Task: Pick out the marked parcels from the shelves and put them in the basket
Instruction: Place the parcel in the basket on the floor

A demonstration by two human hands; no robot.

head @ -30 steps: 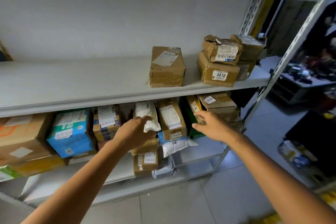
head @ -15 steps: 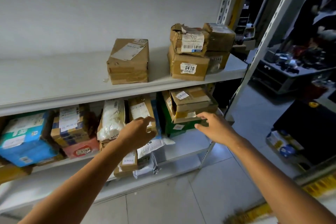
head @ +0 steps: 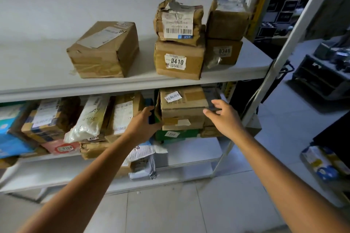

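A person's left hand (head: 144,126), fingers loosely extended, meets the left edge of a labelled cardboard parcel (head: 182,107) stacked above a green box (head: 176,134) on the lower shelf (head: 193,147). The right hand (head: 225,117), fingers spread, hovers just beside its right side.

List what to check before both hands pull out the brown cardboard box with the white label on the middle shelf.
1. Left hand gripping the brown cardboard box: cannot tell; it is at the left side, fingers partly hidden.
2. Right hand gripping: not ok; open, beside the right edge.
3. Marking confirmed: cannot tell; white label unreadable.
4. Single box: cannot tell; a taped brown layer lies between it and the green box.
5. Basket in view: not ok; none visible.
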